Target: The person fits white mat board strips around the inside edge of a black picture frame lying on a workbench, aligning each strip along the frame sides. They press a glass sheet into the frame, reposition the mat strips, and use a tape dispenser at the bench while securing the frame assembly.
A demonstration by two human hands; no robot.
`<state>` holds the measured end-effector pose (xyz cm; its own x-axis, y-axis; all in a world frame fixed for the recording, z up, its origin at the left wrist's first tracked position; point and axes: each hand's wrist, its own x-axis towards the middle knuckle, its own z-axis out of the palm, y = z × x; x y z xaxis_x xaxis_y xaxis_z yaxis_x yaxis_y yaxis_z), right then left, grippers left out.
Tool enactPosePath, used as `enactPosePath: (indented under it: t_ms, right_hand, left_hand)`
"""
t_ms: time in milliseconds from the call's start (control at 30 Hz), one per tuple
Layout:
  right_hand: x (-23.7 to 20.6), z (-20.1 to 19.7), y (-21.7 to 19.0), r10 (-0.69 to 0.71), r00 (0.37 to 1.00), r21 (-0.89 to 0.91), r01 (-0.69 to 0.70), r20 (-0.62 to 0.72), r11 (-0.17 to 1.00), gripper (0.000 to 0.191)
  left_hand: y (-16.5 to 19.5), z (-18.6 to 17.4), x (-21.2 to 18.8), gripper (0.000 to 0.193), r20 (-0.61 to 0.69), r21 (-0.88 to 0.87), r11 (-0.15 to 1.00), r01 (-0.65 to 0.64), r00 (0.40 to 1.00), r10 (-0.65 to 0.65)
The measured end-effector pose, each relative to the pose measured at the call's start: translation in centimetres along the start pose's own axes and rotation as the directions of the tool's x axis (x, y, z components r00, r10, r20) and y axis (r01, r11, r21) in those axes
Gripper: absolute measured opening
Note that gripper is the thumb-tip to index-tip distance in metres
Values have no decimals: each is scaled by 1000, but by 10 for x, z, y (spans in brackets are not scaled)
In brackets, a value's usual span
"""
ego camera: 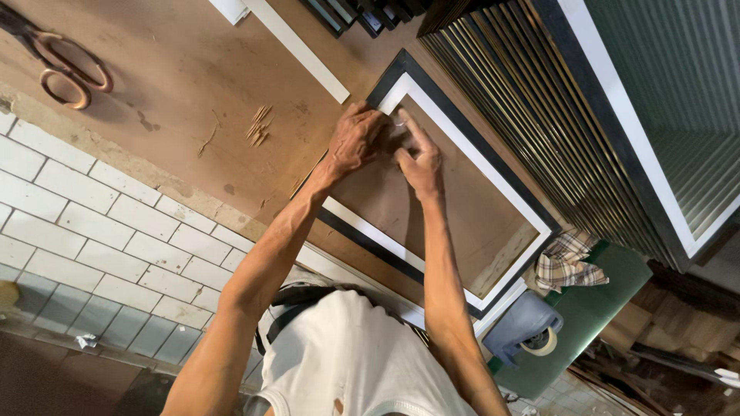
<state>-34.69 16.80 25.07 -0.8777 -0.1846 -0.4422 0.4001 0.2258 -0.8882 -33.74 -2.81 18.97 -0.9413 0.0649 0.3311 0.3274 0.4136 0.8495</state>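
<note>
Hands meet at the far corner of a picture frame lying face down on the brown workbench. The left hand presses flat, fingers bunched over the white inner border, while the right hand pinches a small pale piece against that corner; what the piece is cannot be told. A slip could nick a fingertip or shift the frame, since nothing clamps it. Scissors and wood splinters lie well apart.
</note>
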Motion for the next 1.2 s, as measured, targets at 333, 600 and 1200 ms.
enactPosePath:
  t_ms: [333, 600, 1200]
  right_hand:
    - [25, -25, -16, -403, 908, -372, 414, 112, 831, 42]
    - [47, -23, -25, -450, 891, -270, 418, -64, 867, 12]
    - [104, -31, -28, -105, 993, -172, 95, -52, 981, 15]
  left_hand:
    - [9, -9, 4, 23, 25, 20, 1000, -2, 1000, 2]
    - [22, -12, 7, 39, -108, 35, 999, 14, 994, -10]
    - [33, -4, 8, 34, -92, 289, 954, 81, 994, -56]
